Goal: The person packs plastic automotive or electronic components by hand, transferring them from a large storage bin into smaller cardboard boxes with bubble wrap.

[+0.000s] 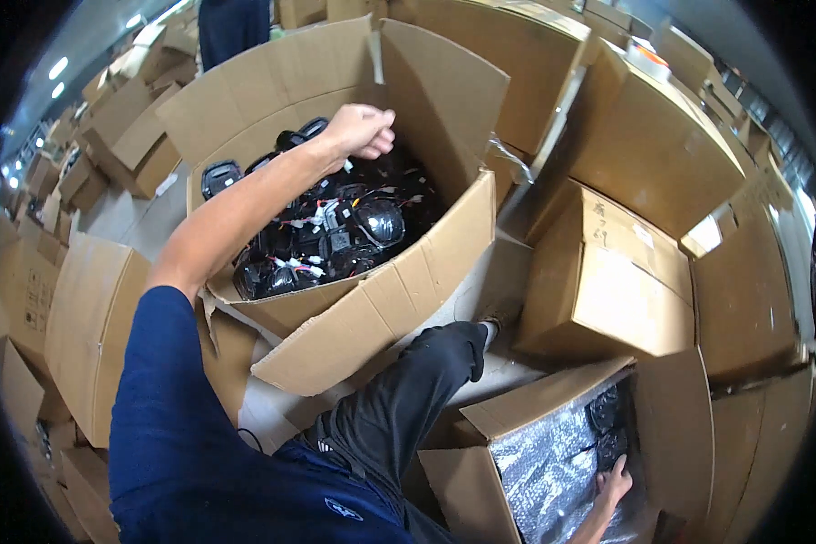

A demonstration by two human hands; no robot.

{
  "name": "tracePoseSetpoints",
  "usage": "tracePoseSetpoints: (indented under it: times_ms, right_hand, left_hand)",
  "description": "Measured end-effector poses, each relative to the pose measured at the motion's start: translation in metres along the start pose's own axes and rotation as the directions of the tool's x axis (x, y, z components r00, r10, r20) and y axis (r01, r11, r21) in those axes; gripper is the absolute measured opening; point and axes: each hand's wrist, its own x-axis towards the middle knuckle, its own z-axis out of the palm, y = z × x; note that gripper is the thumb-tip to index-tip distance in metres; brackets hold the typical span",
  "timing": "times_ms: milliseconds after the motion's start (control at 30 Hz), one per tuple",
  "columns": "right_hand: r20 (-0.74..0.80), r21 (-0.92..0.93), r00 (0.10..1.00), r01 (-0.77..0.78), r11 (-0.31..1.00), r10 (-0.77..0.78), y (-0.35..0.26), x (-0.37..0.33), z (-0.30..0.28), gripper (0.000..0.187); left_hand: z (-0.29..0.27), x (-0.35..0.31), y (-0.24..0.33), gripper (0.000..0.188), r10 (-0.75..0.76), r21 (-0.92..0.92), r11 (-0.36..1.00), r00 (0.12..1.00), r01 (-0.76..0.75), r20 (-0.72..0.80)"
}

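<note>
Nearest the camera: blue sleeve (172,435) and a bent leg in dark trousers (399,408), low in the view, just below the big open box.
Landmark: big open box (354,308), cardboard, flaps up, tilted toward the camera.
Box contents: black lamp units (335,236) with red and white wiring, heaped and tangled, filling the bottom; a good many left inside.
Left hand: left hand (361,129), reaching over the far part of the big open box, fingers curled and pinched together above the heap; whether anything is gripped, perhaps a wire, cannot be told.
Right hand: right hand (615,480), well apart from the big open box, down at the lower right inside the small box, fingers spread flat against its inner side, holding nothing visible.
Small box: small box (553,453), open, lined with silver bubble wrap (544,471); a few black lamp units at its far side, just above the right hand.
Progress, as a judgement: moving from big box to small box only begun; small box mostly bare lining, big box well stocked.
Around: closed and stacked cartons (607,281) to the right of the big open box, more behind and to its left.
</note>
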Motion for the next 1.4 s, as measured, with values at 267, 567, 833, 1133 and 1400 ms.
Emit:
tracePoseSetpoints:
  times_ms: [267,567,833,1133,1400]
  right_hand:
    - [0.125,-0.555,0.791,0.556,0.619,-0.599,-0.015,-0.038,-0.021,0.048]
    - [0.209,-0.515,0.934,0.356,0.78,-0.288,-0.027,-0.131,-0.046,0.055]
    - [0.338,-0.377,0.849,0.517,0.768,-0.406,-0.087,-0.16,0.034,0.029]
    - [0.465,-0.195,0.715,0.658,0.727,-0.523,-0.167,-0.239,0.108,0.025]
    - [0.418,0.633,0.169,0.651,0.419,-0.893,-0.313,-0.341,0.224,0.087]
  left_hand:
    - [-0.046,0.063,-0.239,0.106,-0.171,0.744,0.664,0.984,0.072,0.057]
    - [0.006,0.06,-0.24,0.104,-0.408,0.576,0.817,0.735,0.03,0.541]
    - [0.063,0.022,-0.249,0.034,-0.073,0.241,0.968,0.84,-0.07,0.538]
    - [-0.036,0.025,-0.089,0.023,0.165,-0.528,0.842,0.878,0.111,0.449]
    - [0.035,-0.097,0.12,0.043,0.262,-0.089,0.934,0.492,-0.347,0.83]
